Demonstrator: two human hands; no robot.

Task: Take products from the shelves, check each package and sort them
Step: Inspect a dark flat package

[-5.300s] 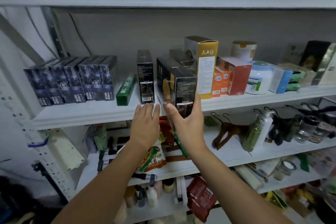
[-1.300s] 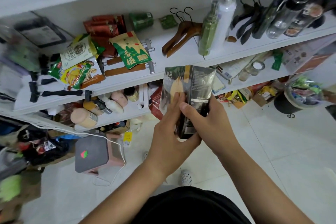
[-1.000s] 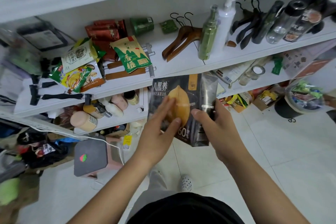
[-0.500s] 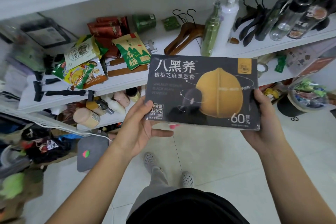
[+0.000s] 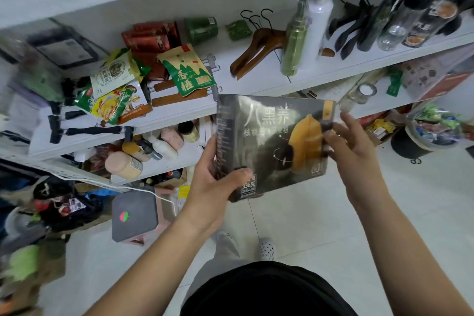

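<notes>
While our left hand (image 5: 213, 187) grips the dark box (image 5: 269, 141) at mid-frame by one corner and our right hand (image 5: 354, 146) merely touches its edge with loose fingers, we risk dropping it onto the floor (image 5: 320, 226).

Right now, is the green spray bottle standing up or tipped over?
Standing up. The green spray bottle sits base-down on the shelf, nozzle on top, beside the white pump bottle.
</notes>
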